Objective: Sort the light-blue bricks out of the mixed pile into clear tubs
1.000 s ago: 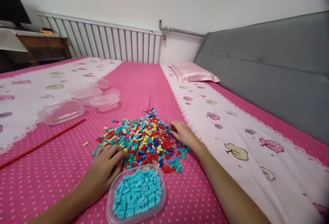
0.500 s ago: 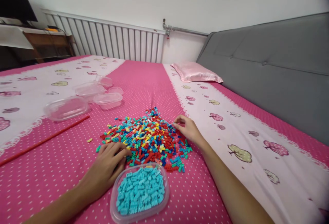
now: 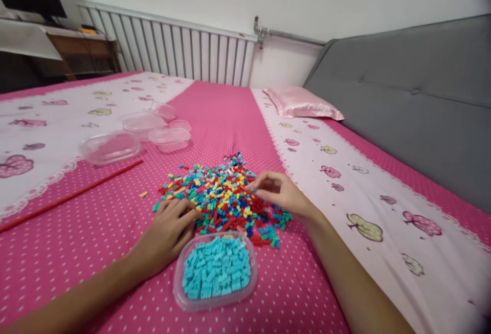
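A heap of small, many-coloured building bricks [image 3: 218, 196] lies spread on the pink bedcover. My left hand [image 3: 174, 229] rests palm down at its front left edge, the fingers loosely bent and apart, with nothing visible in them. Over the heap's right side is my right hand [image 3: 278, 191], thumb and forefinger pinched together at a small bluish brick [image 3: 253, 190]. Right in front of the heap stands a clear plastic box [image 3: 177, 285] filled with light blue bricks [image 3: 217, 267].
Several clear plastic containers [image 3: 111, 148] stand at the left beyond the heap. A thin red rod [image 3: 72, 195] lies on the bedcover [image 3: 126, 231]. Farther back are a pink pillow [image 3: 303, 103], a grey headboard [image 3: 414, 93] and a white radiator [image 3: 184, 50].
My right hand has moved left from the heap's right edge to over the bricks, its fingertips closing. My left hand stays at the front left edge. The camera view has shifted slightly.
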The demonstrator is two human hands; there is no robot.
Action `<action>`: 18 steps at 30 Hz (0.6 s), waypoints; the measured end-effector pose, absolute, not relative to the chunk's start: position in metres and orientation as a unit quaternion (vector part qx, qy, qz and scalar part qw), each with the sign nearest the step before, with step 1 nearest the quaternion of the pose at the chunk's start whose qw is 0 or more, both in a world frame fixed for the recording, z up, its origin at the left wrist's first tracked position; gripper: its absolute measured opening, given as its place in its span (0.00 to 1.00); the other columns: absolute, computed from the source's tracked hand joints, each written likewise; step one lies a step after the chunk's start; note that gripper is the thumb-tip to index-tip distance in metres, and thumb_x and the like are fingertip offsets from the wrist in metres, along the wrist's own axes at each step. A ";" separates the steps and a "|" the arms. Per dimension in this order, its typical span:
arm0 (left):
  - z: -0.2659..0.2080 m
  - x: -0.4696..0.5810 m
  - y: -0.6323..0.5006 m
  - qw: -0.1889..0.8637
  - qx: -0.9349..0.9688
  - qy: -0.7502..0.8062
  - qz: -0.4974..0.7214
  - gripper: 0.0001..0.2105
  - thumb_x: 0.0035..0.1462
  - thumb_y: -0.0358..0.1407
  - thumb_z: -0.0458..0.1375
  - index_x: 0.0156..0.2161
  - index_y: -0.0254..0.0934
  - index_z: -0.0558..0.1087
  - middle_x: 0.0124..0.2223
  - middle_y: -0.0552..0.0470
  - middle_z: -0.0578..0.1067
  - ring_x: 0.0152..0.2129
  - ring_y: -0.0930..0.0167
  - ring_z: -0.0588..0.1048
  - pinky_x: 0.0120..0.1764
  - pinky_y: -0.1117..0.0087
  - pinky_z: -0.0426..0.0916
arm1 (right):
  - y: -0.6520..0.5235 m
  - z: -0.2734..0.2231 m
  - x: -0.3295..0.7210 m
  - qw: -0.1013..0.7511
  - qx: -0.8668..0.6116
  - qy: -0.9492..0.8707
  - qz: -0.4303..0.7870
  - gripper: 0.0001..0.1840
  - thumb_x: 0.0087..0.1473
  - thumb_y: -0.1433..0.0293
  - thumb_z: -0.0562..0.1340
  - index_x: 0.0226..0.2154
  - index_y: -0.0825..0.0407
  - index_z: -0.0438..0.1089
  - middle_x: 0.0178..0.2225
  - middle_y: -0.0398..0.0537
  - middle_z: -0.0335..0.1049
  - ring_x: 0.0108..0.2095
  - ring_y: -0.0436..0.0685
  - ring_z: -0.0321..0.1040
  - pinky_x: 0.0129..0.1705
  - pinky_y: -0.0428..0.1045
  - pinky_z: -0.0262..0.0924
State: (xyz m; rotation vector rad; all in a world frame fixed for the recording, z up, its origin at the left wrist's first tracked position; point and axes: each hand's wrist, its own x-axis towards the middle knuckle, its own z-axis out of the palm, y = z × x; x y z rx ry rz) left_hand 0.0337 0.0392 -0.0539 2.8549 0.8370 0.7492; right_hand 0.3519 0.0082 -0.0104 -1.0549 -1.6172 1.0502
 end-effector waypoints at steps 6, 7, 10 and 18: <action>-0.051 0.040 0.038 0.029 0.933 0.270 0.238 0.10 0.68 0.31 0.47 0.44 0.38 0.71 0.44 0.48 0.72 0.40 0.65 0.66 0.45 0.59 0.56 | -0.027 0.016 0.306 0.297 -0.195 -0.799 0.485 0.07 0.56 0.77 0.61 0.34 0.53 0.76 0.38 0.50 0.81 0.43 0.54 0.77 0.49 0.53 0.69; -0.050 0.041 0.037 0.030 0.933 0.268 0.240 0.10 0.68 0.31 0.47 0.44 0.38 0.71 0.44 0.48 0.72 0.40 0.65 0.66 0.45 0.60 0.56 | -0.029 0.020 0.306 0.285 -0.179 -0.812 0.477 0.07 0.57 0.76 0.62 0.34 0.53 0.76 0.37 0.50 0.81 0.42 0.53 0.77 0.49 0.52 0.69; -0.048 0.041 0.035 0.034 0.931 0.271 0.241 0.10 0.69 0.32 0.47 0.43 0.38 0.71 0.43 0.48 0.72 0.40 0.64 0.66 0.45 0.59 0.56 | -0.032 0.031 0.313 0.244 -0.175 -0.835 0.461 0.07 0.59 0.75 0.62 0.33 0.53 0.76 0.39 0.50 0.79 0.42 0.52 0.76 0.49 0.50 0.69; -0.048 0.041 0.035 0.047 0.930 0.273 0.240 0.10 0.68 0.32 0.48 0.44 0.38 0.73 0.43 0.48 0.72 0.40 0.64 0.66 0.46 0.60 0.57 | -0.035 0.037 0.314 0.139 -0.179 -0.857 0.463 0.12 0.59 0.79 0.60 0.36 0.51 0.78 0.40 0.48 0.77 0.42 0.50 0.73 0.49 0.47 0.67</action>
